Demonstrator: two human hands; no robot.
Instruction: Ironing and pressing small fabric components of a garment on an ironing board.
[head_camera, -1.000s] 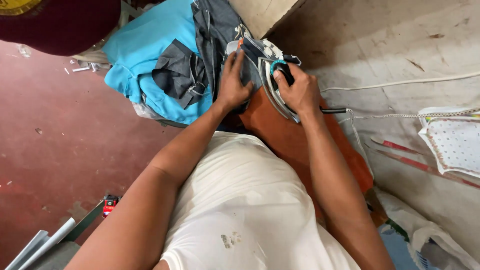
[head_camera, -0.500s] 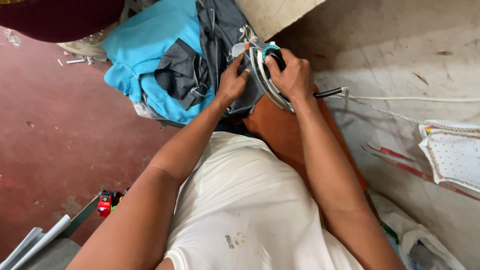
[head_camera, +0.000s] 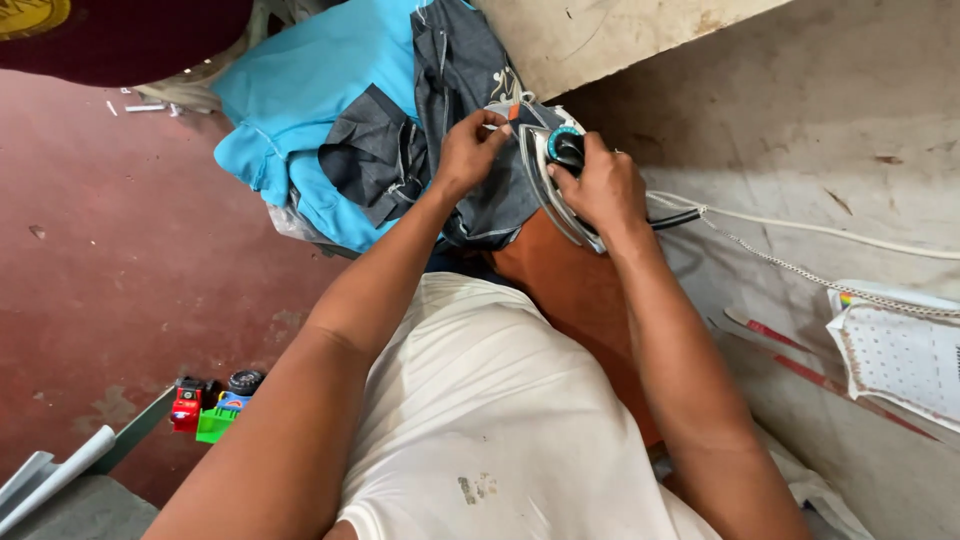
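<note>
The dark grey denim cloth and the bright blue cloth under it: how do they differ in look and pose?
The dark grey denim cloth is dark, with pale stitched seams; the bright blue cloth is plain. The denim lies on top, under the left hand and beside the iron that the right hand grips; the blue one lies untouched. Both are rumpled.

Even, soft daylight — mild shadows, sharp focus — slight edge distortion.

The person is wearing a sleeveless white cotton shirt (head_camera: 500, 420), lightly creased and carrying a small grey smudge near the hem; both arms are showing bare.
</note>
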